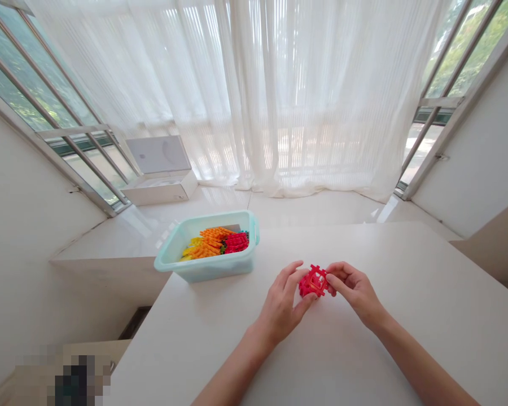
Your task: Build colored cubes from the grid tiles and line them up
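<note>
Several red interlocking plastic pieces, joined into a small hollow block shape (314, 281), are between my two hands just over the white table (432, 338). My left hand (284, 299) grips its left side, with the thumb at the lower edge and the fingers around the upper left. On the right side, the thumb and fingers of my right hand (353, 287) pinch its edge. Square openings and notched edges show on the faces turned to me. The underside is hidden.
A light teal plastic bin (220, 270) stands at the table's left edge, holding yellow, orange and red notched pieces. Behind it, a white box (161, 189) with a raised lid sits on the window ledge (279, 208). Sheer white curtains (254, 101) hang at the back.
</note>
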The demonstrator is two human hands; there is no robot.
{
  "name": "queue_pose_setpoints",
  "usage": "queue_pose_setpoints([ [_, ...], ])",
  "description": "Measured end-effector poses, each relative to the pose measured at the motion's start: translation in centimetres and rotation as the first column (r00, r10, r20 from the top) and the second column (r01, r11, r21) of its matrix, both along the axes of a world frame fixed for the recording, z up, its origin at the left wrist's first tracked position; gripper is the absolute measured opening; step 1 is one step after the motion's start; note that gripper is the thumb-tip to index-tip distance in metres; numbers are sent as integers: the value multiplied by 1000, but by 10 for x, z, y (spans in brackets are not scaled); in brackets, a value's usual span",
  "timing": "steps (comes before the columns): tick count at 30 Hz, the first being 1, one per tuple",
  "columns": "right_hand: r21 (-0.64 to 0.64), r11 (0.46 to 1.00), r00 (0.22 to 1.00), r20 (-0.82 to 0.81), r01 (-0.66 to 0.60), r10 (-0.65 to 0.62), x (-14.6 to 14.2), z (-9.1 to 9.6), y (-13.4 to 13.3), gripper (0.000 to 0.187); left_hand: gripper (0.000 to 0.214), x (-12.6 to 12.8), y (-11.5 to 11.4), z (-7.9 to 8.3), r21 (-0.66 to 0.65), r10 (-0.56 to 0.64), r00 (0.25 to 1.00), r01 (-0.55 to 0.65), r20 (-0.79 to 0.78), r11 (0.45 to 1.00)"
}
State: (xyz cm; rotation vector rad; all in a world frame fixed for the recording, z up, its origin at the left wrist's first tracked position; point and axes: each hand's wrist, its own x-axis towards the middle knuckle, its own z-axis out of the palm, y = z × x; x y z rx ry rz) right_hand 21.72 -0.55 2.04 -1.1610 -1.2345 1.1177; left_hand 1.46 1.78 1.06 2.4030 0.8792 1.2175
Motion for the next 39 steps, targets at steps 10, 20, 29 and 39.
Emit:
queue_pose_setpoints([
  [10, -64, 995, 996, -49, -80, 77, -5, 5, -5, 37, 37, 0, 2, 2, 21, 18, 994, -21, 112, 1000],
  [20, -29, 996, 996, 5, -87, 87, -3, -1, -2, 34, 31, -3, 5, 5, -113, -79, 992, 90, 99, 990],
  [29, 176, 976, 923, 382, -126, 50, 8, -9, 2, 42, 36, -5, 11, 1, -168, -95, 994, 101, 47, 981],
  [39, 219, 961, 799, 601, -171, 5, 12, -21, 6, 35, 22, -7, 18, -9, -203, -110, 994, 103, -24, 974],
])
